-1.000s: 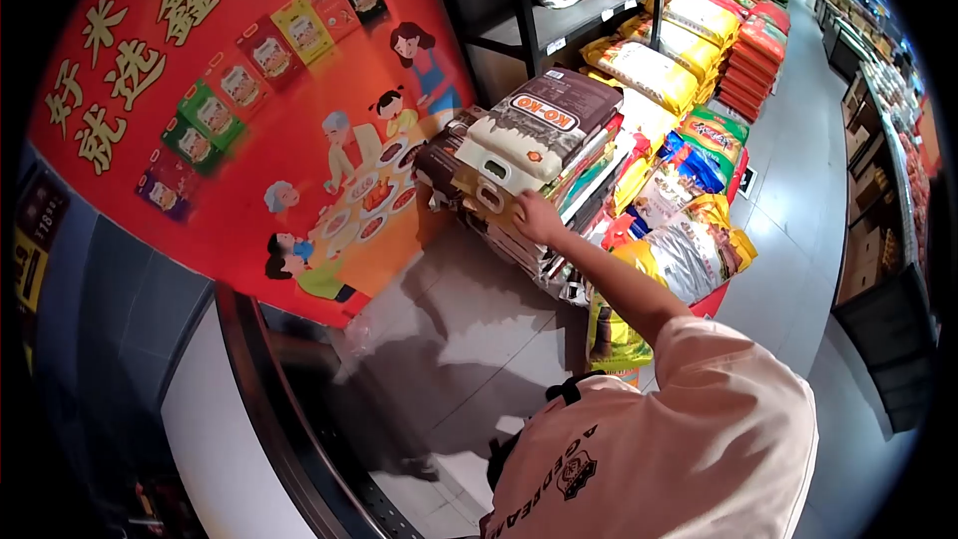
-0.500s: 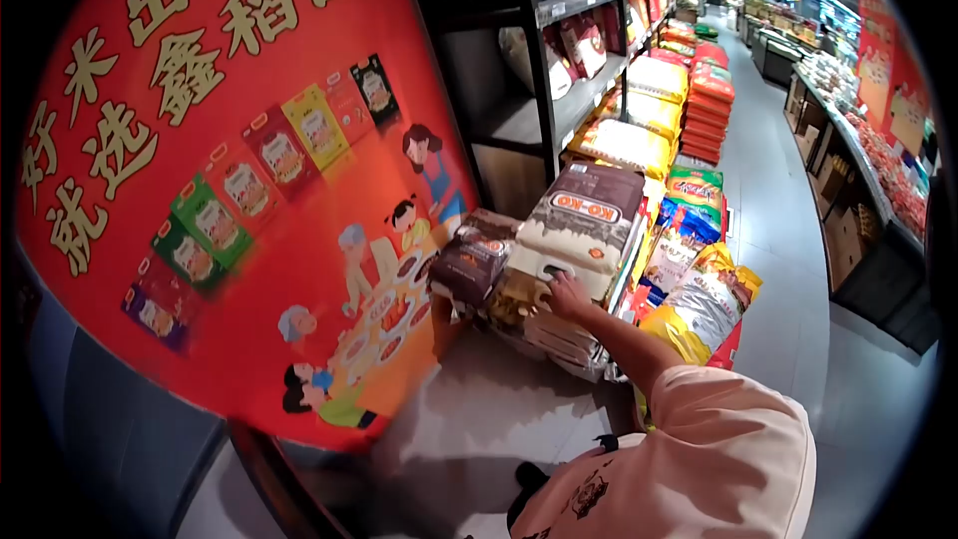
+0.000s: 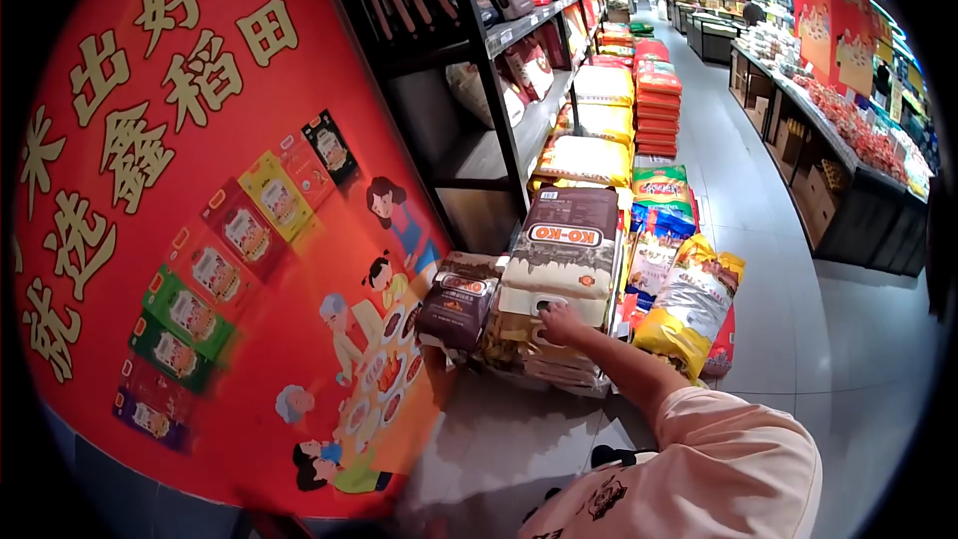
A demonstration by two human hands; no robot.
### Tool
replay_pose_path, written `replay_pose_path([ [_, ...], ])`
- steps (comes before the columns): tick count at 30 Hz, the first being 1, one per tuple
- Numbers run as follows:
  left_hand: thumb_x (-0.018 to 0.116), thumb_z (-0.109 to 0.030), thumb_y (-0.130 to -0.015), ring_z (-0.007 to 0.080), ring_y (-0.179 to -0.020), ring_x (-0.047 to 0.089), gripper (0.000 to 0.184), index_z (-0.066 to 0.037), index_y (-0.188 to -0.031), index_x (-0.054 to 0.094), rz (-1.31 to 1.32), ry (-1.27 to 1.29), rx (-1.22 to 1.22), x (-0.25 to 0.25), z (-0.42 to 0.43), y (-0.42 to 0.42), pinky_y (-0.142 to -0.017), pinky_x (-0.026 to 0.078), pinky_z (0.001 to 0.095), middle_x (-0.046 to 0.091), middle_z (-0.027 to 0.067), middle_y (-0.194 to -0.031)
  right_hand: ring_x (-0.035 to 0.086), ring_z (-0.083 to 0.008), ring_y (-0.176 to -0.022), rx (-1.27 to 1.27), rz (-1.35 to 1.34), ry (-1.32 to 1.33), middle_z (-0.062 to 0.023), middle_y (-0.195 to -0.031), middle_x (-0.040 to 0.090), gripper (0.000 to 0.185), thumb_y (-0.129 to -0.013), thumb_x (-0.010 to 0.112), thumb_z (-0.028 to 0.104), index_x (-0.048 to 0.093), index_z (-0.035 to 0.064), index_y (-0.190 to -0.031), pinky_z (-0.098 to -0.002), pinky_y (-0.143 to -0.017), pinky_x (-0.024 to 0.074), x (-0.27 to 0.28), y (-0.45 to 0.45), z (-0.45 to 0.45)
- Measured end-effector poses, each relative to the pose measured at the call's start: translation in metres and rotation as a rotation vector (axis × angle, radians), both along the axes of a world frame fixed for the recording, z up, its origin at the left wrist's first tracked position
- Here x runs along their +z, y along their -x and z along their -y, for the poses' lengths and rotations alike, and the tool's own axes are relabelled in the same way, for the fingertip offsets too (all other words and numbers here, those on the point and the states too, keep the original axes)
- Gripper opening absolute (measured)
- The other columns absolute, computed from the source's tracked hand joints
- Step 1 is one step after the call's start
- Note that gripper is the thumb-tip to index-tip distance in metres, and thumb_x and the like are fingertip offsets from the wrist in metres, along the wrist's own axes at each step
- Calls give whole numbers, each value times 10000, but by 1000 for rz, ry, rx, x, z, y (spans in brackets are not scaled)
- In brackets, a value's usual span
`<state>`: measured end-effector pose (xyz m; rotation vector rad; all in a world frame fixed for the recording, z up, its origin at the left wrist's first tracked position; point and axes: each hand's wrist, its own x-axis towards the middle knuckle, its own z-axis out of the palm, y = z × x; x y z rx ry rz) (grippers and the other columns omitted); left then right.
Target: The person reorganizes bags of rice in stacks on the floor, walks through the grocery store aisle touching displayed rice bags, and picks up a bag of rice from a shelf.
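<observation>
My right hand [image 3: 563, 324] reaches out to the near end of a brown and cream KO-KO rice bag [image 3: 562, 232]. Its fingers are curled at the dark handle slot there, though their tips are partly hidden. The bag lies flat on top of a low stack of similar bags [image 3: 561, 368]. Just left of it, a smaller dark brown KO-KO bag [image 3: 460, 301] leans against the stack. My left hand does not show.
Right of the stack lie a yellow and silver bag [image 3: 691, 307] and a green bag [image 3: 663, 187]. A black shelf rack [image 3: 504, 130] stands behind at the left, beside a large red poster board [image 3: 239, 339]. Produce counters [image 3: 828, 120] line the tiled aisle [image 3: 723, 160].
My view has turned, so the stack sits slightly lower and further left, and more of the aisle shows. My right hand stays at the bag's handle slot.
</observation>
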<state>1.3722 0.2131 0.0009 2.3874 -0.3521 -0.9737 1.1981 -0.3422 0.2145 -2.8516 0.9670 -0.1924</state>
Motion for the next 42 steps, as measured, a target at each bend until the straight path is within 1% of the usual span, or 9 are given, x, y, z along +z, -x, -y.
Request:
replay_pose_path([
  [4, 501, -239, -849, 234, -644, 618, 219, -69, -845, 639, 527, -77, -555, -46, -6, 41, -565, 496, 386, 638, 137, -769, 615, -327, -794, -67, 138, -114, -140, -861, 632, 369, -681, 625, 300, 582, 64, -961, -423, -693, 492, 18, -7, 5],
  [6, 517, -235, -846, 180, -670, 621, 226, -42, -874, 632, -350, 146, 151, 7, 28, 78, -575, 494, 340, 641, 104, -808, 627, -317, -701, -70, 108, -169, -134, -744, 645, 283, -676, 614, 279, 614, 63, -859, -410, -629, 500, 43, 2, 6],
  [8, 535, -256, -847, 145, -682, 614, 252, -26, -893, 628, -390, 178, 92, 25, 56, 94, -588, 488, 295, 637, 63, -812, 618, -330, -654, -68, 89, -178, -146, -679, 632, 219, -663, 609, 269, 632, 72, -757, -418, -602, 497, 37, 17, 18],
  [14, 577, -226, -840, 143, -698, 593, 272, -7, -999, 600, -98, 379, 38, 33, 121, 89, -632, 487, 282, 636, 76, -838, 609, -331, -660, -35, 154, -204, -148, -674, 621, 239, -705, 590, 310, 628, 74, -701, -437, -601, 484, 32, 81, 1],
  [19, 676, -66, -747, 198, -859, 556, 711, -80, -1359, 314, 221, 673, 82, 138, 246, 83, -740, 471, 316, 566, 134, -1108, 609, -331, -659, 65, 166, -337, -161, -672, 617, 299, -738, 602, 369, 662, 76, -722, -424, -605, 487, 69, 99, -32],
  [25, 692, -40, -701, 267, -1109, 482, 823, -83, -1390, 244, 332, 865, -250, 241, 395, 29, -906, 402, 353, 455, 164, -1261, 575, -358, -566, 260, 189, -391, -175, -585, 576, 317, -772, 587, 328, 621, 40, -643, -439, -545, 467, 173, 68, -63],
  [34, 721, -66, -725, 249, -1275, 339, 880, -33, -1391, 147, -260, 1182, -459, 266, 492, -50, -1025, 319, 361, 308, 144, -1382, 338, -292, -426, 123, 331, 9, -116, -460, 334, 361, -756, 691, 176, 445, 33, -534, -334, -404, 301, 344, -11, -10],
  [37, 749, -64, -697, 258, -1274, 332, 930, -32, -1392, 133, -121, 1243, -609, 272, 534, -79, -1029, 322, 376, 318, 148, -1370, 263, -37, -500, -156, 378, 13, -57, -489, 258, 334, -817, 630, 218, 512, -14, -608, -282, -414, 266, 366, -38, 38],
  [42, 829, -187, -612, 244, -1169, 432, 940, -14, -1343, 264, 39, 1354, -811, 301, 624, -108, -947, 404, 349, 382, 146, -1302, 253, -64, -497, -297, 302, 357, -29, -508, 282, 395, -833, 627, 288, 484, -21, -632, -267, -434, 255, 370, -62, 106],
])
